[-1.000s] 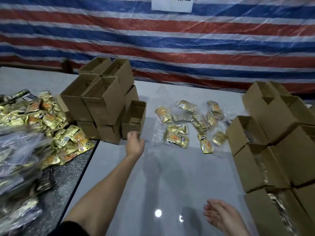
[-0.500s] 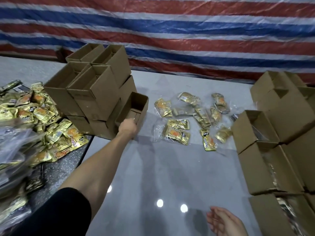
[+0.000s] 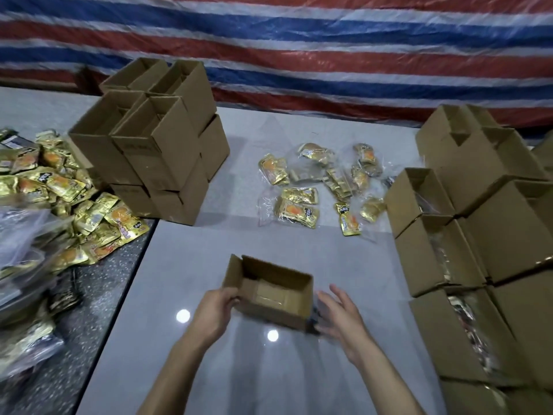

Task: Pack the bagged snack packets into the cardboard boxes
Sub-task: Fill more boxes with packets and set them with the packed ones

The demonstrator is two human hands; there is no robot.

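Brown open-topped cardboard box (image 3: 269, 295) sits near-centre, left hand (image 3: 214, 313) gripping its left end, right hand (image 3: 341, 316) spread empty beside it, so steady it mouth-up, both hands, before fetching the gold bagged snack packets (image 3: 299, 208) farther off.

left hand (image 3: 214, 313) bare | right hand (image 3: 341, 317) bare, slightly blurred | forearms (image 3: 176, 372) seemingly bare

Both bare forearms extended forward, angled inward. Left hand (image 3: 215, 313) curled, gripped left end of open box (image 3: 270, 298). Right hand (image 3: 338, 314) spread, fingers straight, blurred, just beside box's right end; contact unclear.
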